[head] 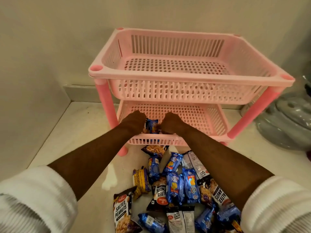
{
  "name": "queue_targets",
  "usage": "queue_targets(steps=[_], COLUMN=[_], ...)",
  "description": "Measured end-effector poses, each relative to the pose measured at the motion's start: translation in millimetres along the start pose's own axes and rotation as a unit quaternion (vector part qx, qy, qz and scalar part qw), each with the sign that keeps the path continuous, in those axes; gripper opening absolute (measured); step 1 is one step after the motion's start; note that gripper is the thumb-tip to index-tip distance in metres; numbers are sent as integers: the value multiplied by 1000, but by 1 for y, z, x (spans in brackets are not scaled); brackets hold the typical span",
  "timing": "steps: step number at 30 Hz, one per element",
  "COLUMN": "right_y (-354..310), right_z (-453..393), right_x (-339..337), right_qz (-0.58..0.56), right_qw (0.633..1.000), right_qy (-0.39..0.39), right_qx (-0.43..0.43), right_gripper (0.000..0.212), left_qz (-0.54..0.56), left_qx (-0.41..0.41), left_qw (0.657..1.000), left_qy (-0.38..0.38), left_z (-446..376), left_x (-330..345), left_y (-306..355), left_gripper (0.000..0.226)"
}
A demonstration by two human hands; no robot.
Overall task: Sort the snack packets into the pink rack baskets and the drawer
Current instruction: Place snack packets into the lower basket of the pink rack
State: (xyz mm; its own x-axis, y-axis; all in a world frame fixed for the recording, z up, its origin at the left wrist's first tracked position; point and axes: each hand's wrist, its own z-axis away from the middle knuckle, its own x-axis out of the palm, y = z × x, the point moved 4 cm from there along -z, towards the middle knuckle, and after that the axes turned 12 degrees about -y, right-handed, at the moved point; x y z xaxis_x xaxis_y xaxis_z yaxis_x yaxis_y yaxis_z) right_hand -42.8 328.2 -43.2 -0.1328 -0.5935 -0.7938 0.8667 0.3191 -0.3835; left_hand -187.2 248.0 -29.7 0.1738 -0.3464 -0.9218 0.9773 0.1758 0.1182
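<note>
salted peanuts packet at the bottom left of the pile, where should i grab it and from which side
Judging by its pose, pinch the salted peanuts packet by its top sealed edge, coming from above and from the left. It lies flat, face up, on the counter, its left side clear, while its right side sits against other packets. Both hands are busy at the lower basket.

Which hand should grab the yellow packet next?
Probably the left hand. The yellow packet lies on the pile's left edge, beside the left forearm; the right hand would have to cross over.
</note>
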Motion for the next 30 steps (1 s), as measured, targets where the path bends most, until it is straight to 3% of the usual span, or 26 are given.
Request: queue_targets(steps=[5, 10, 13, 17, 20, 23, 30], right_y=[13, 52, 92, 143, 161, 161, 165], right_z=[54, 139, 171, 181, 177, 169, 170], right_x=[-20, -17, 9, 50, 70, 78, 72], right_qz=[-117, -169, -138, -69, -27, -14, -111], right_qw=[984, 927, 925, 962, 979, 985, 985], right_qy=[93, 259, 308, 263, 201, 164, 127], right_qx=[-94, -214, -175, -36, 26, 41, 28], right_gripper=[28, 8, 15, 20, 42, 51, 30], left_qz=[18, 93, 181, 186, 172, 176, 210], left_qx=[1, 78, 92, 70, 27, -1, -37], left_qw=[999, 966, 963, 979, 985, 984, 977], left_qy=[46, 227, 176, 51, 10, 15, -14], left_z=[34, 104, 128, 133, 133, 131, 137], left_x=[-11, 0, 35, 97, 127, 137, 136], left_y=[23, 81, 109, 127, 136, 140, 142], left_gripper=[36, 10, 12, 41, 53, 60, 53])
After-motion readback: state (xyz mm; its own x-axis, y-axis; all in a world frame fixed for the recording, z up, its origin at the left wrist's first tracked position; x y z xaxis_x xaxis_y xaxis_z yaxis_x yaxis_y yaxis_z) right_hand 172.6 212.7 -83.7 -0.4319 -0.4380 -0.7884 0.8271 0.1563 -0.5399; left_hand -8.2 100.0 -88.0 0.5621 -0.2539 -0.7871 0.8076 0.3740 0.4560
